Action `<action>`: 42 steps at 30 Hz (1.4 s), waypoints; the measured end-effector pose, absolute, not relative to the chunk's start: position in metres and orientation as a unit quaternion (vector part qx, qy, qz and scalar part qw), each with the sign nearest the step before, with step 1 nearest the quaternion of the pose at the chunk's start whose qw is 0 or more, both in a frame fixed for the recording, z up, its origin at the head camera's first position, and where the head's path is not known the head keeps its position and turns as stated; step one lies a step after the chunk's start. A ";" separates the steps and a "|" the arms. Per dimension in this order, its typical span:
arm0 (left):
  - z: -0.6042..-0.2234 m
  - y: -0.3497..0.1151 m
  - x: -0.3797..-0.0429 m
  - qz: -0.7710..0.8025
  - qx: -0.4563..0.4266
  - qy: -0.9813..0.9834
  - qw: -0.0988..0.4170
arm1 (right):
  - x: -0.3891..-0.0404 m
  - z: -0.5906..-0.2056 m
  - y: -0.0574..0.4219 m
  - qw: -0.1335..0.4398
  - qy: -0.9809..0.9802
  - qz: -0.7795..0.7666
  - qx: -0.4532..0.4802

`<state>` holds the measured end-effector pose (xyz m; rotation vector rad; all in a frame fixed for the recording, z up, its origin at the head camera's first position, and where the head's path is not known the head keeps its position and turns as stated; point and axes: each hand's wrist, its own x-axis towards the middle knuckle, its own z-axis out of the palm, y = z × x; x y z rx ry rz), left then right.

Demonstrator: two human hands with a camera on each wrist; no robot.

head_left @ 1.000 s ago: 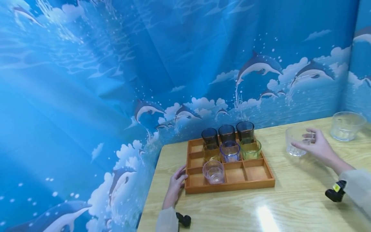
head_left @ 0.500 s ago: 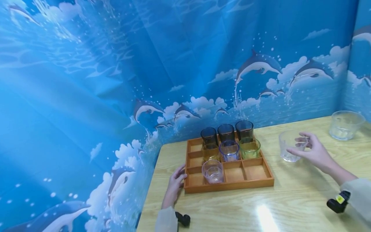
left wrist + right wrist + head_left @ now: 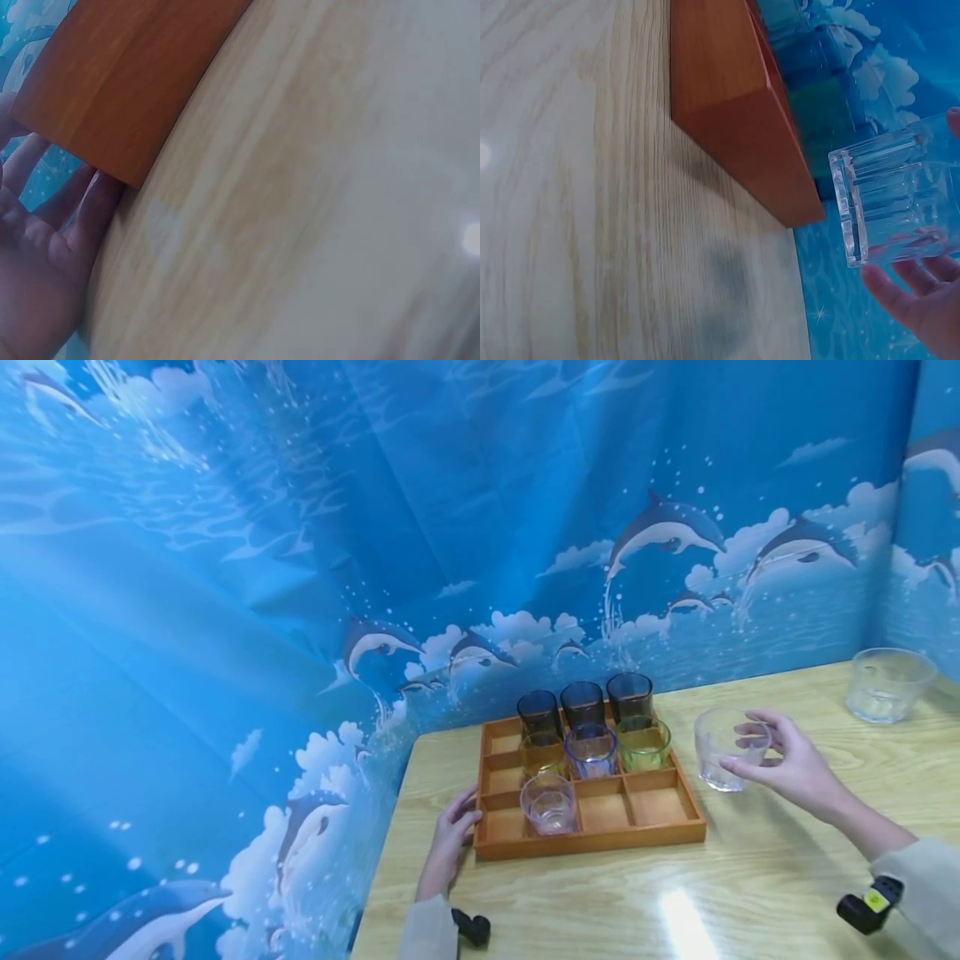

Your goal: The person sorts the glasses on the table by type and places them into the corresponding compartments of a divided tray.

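Observation:
In the head view my right hand [image 3: 795,768] holds a clear glass tumbler [image 3: 720,752] just right of the wooden tray, thumb on the near side and fingers behind. The right wrist view shows the tumbler's thick base [image 3: 851,210] near the tray's corner, above the table. My left hand [image 3: 448,842] rests against the left side of the divided wooden tray [image 3: 592,843]; in the left wrist view its fingers [image 3: 94,206] touch the tray's end wall. The tray bears three dark glasses [image 3: 582,703] at the back, amber, blue [image 3: 591,752] and green [image 3: 643,747] ones mid-row, and a pinkish glass [image 3: 549,806] in front.
Another clear glass [image 3: 888,685] stands at the back right of the light wood table [image 3: 585,902]. A blue dolphin-print curtain [image 3: 480,510] hangs behind the table and along its left. Two front-row compartments [image 3: 660,797] at the tray's right hold no glass.
My right hand has carried the clear tumbler leftward and slightly nearer, up to the tray's right side. My left hand has stayed at the tray's left side.

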<state>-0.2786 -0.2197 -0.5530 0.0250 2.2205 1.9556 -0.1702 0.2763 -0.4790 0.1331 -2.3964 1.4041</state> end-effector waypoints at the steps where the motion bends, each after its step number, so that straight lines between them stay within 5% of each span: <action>1: -0.553 -0.220 -0.278 0.656 0.008 0.749 0.090 | -0.169 -0.479 0.273 0.183 -0.846 0.498 0.053; 42: -0.553 -0.220 -0.276 0.667 0.036 0.740 0.079 | -0.186 -0.487 0.149 0.174 -0.767 0.597 0.158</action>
